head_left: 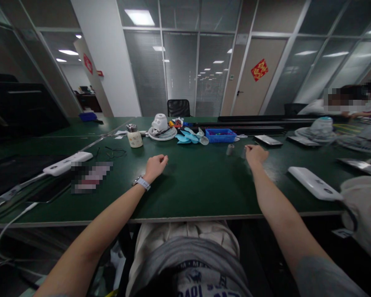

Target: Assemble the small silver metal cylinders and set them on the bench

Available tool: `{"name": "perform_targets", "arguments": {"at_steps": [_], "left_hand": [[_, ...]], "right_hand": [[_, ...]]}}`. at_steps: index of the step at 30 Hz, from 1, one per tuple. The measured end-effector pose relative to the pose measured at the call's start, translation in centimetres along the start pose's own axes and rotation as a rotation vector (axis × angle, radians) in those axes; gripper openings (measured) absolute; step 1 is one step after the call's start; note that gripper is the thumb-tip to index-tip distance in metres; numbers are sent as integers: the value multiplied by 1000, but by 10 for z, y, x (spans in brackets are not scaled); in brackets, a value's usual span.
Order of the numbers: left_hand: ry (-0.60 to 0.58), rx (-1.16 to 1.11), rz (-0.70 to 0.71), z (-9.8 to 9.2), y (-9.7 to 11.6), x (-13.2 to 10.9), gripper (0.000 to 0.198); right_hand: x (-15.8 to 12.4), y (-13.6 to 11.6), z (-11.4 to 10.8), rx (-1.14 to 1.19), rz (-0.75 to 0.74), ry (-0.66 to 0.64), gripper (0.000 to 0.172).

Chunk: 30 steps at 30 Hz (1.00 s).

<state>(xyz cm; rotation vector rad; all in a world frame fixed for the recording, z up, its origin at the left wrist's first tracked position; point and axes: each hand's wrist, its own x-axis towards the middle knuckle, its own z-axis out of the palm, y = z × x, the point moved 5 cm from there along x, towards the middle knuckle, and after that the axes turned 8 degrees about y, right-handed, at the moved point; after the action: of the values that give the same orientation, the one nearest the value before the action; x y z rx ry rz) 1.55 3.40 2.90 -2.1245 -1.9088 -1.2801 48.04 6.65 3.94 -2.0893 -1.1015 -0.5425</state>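
Note:
My left hand (156, 166) rests on the green table (185, 187) with its fingers curled together and nothing visible in them. A watch (141, 182) is on that wrist. My right hand (257, 155) is closed in a pinch over the table's right half. At its fingertips a small grey cylinder (244, 153) shows, blurred and partly hidden. A second small metal cylinder (230, 149) stands upright on the table, just left of my right hand. Behind it is a blue plastic basket (220, 135) with small parts inside.
Light-blue fan blades (188, 136), a white fan part (161, 127) and a cream bottle (135, 137) stand farther back. White power strips lie left (68, 163) and right (313, 183). Cables and a pair of glasses (116, 153) lie left. People sit at the right.

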Motion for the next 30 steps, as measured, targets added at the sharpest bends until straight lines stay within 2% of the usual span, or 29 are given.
{"name": "perform_targets", "arguments": {"at_steps": [5,11,24,27,30], "left_hand": [[-2,1,11,0,1,-1,44],[-11,18,9,1,3,-1,44],[-22,9,27,2,2,-1,44],[-21,19,23,4,0,-1,44],[-22,19,26,5,-1,0,44]], "right_hand": [[-1,5,-2,17,44,20,30],[-4,0,-5,23,44,-50,32],[-5,11,1,90,193,-71,34],[-9,6,-6,92,117,56,37],[-14,-12,-13,126,-58,199,43]]}}
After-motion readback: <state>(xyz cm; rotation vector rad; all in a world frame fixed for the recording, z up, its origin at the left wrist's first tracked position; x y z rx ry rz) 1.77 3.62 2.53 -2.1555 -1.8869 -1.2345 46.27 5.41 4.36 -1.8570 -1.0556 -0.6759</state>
